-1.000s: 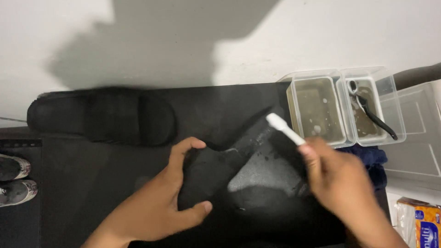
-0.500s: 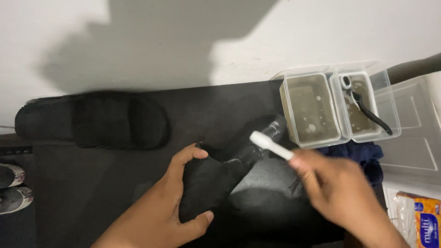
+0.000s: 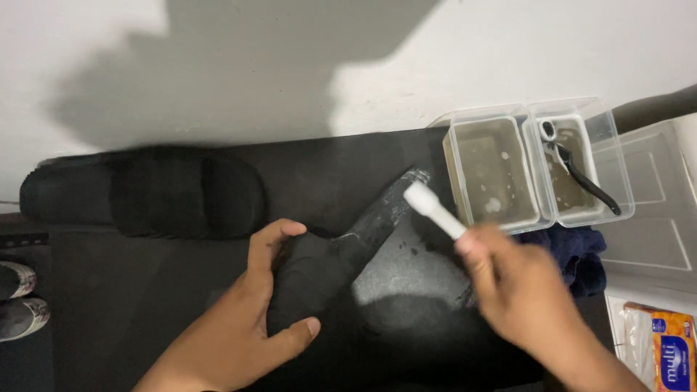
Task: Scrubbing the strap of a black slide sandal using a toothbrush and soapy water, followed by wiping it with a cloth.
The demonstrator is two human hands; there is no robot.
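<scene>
Matt black slipper (image 3: 348, 254), seemingly rubber, wet-glossy in patches; smooth white plastic brush (image 3: 434, 210).

Lower centre: left hand (image 3: 243, 319) gripping black slipper (image 3: 341, 250), right hand (image 3: 523, 294) holding white brush (image 3: 434, 209) above it.

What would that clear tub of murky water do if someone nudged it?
The clear tub looks thin-walled and nearly full, so it would probably feel heavy and slosh or spill rather than tip. It stands against a second tub, which would likely shift with it. Wet splashes nearby suggest the black mat could be slippery.
</scene>
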